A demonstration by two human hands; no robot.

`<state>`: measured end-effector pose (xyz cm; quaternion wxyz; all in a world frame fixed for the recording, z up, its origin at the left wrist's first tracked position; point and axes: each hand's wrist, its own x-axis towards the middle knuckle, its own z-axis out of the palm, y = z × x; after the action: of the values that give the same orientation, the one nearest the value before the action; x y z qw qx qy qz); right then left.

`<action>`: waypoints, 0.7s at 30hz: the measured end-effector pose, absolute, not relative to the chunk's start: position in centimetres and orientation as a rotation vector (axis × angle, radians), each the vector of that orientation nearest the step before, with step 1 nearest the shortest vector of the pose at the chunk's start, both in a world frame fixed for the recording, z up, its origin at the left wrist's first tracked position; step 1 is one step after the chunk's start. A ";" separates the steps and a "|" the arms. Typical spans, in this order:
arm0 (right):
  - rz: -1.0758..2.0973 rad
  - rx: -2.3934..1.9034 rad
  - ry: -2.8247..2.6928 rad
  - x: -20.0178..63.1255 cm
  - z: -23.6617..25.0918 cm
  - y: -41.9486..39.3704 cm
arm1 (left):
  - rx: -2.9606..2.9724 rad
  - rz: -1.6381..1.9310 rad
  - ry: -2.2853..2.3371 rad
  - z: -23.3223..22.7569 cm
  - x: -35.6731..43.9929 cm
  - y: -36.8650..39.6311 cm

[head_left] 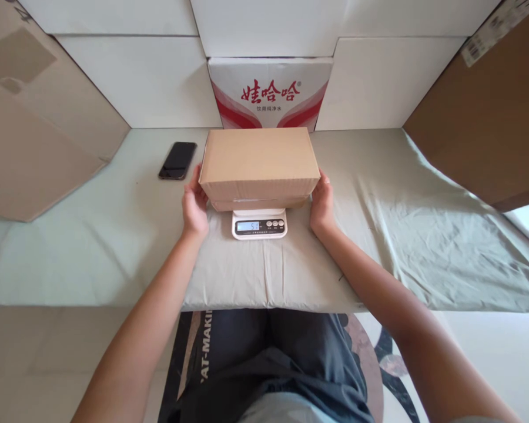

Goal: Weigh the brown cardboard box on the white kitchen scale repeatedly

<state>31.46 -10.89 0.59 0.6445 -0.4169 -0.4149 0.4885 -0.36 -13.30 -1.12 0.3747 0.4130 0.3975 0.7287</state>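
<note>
A brown cardboard box [260, 155] sits on a white digital kitchen scale [260, 236], covering its platform. The scale's lit display appears to read 51, with several round buttons to its right. My left hand [194, 205] is against the left side of the box, fingers reaching up along it. On the opposite side, my right hand [322, 202] presses on the box's right end. Between them the two hands grip the box. Parts of the fingers are hidden behind its sides.
A black smartphone [178, 160] lies left of the box on the pale green cloth [123, 247]. Behind stands a white and red carton [271, 88] with Chinese lettering, against white panels. Large cardboard cartons flank the surface at left [39, 117] and right [489, 117].
</note>
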 end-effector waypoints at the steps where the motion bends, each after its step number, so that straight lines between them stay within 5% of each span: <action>1: 1.114 -0.946 -0.954 31.4 0.6 -11.0 | 1.074 1.862 1.009 -1.0 -0.3 -13.4; 21: 1.129 -0.851 -1.067 30.3 1.9 -13.0 | 1.257 1.813 0.982 1.1 1.4 -14.8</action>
<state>30.29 -13.05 1.95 0.6327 -0.3722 -0.4666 0.4934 1.35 -14.77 1.08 0.3553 0.4864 0.3802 0.7019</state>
